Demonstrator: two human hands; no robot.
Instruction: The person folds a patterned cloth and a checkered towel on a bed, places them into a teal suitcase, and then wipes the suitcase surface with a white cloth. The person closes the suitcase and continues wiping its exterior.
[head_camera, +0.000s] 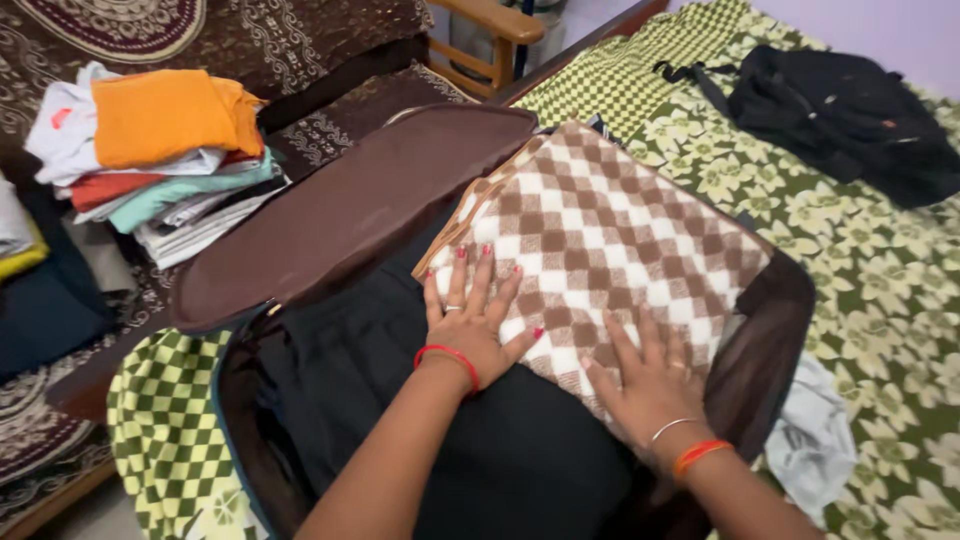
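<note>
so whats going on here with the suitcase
A person presses both hands flat on a folded brown and white checked blanket lying in an open brown suitcase on a bed. The left hand rests at the blanket's edge, the right hand on its near corner. A stack of folded clothes sits on the sofa beside it.

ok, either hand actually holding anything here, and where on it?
Nothing is gripped. Both hands lie flat, fingers spread, on the brown-and-white checked blanket in the open suitcase: left hand at its near left edge, right hand on its near end.
</note>
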